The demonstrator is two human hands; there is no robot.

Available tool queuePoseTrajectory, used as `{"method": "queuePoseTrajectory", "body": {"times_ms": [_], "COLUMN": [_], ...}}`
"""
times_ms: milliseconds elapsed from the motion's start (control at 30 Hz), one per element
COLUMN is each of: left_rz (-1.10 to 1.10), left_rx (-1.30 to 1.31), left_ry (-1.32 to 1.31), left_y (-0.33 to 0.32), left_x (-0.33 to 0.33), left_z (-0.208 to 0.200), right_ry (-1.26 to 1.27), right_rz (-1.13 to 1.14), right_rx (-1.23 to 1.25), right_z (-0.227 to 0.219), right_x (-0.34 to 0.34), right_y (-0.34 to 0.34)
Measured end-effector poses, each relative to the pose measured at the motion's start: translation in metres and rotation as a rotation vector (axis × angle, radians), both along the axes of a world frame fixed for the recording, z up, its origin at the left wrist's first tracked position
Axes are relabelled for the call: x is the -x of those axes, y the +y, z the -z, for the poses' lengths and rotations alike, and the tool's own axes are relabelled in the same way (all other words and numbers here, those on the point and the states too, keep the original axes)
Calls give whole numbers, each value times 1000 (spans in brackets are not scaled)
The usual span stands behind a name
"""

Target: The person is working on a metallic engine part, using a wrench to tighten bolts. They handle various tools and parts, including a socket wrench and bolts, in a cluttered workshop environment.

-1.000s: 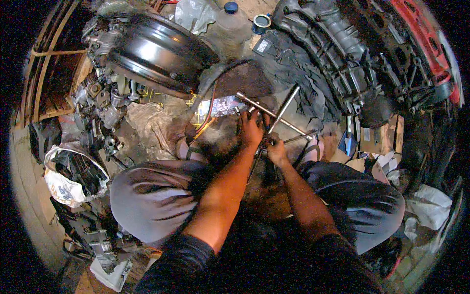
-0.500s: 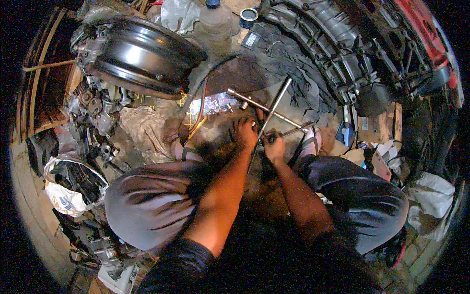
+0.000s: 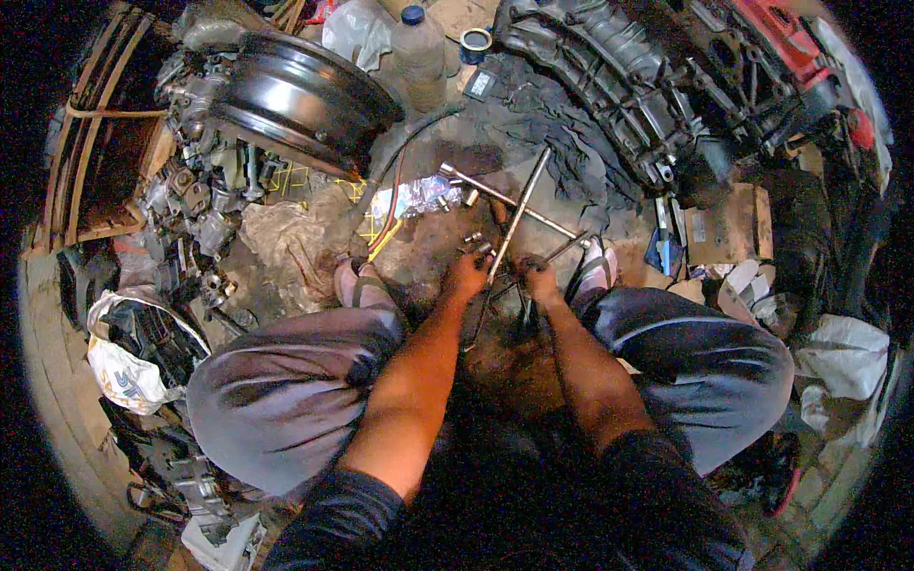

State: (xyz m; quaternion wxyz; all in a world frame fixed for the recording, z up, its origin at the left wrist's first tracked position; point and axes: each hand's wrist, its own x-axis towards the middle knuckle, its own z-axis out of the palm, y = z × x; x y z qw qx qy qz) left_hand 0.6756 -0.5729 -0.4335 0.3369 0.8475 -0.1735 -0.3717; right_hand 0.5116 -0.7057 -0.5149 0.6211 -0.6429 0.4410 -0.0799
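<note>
We're squatting on the floor (image 3: 286,247), cross wrench (image 3: 514,214) lying just fwd of both hands. L hand (image 3: 468,278) closed on the near end of its long bar; that bar runs away from us, twd the engine block (image 3: 609,86). R hand (image 3: 541,282) curled on a dark part beside it; grip unclear. L hand nearer the bar.

hands (image 3: 505,278) on cross wrench (image 3: 514,217), wheel rim (image 3: 300,100)
</note>
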Motion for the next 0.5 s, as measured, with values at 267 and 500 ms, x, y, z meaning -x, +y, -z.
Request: {"method": "queuePoseTrajectory", "body": {"times_ms": [267,500], "left_rz": [-64,-518], "left_rx": [108,106], "left_ry": [268,423], "left_y": [25,19], "left_x": [21,-11], "left_z": [55,27], "right_ry": [125,2], "right_rz": [180,180], "right_rx": [-814,-817], "right_z": [-121,-152], "right_x": [-33,-37], "right_y": [-8,-23]}}
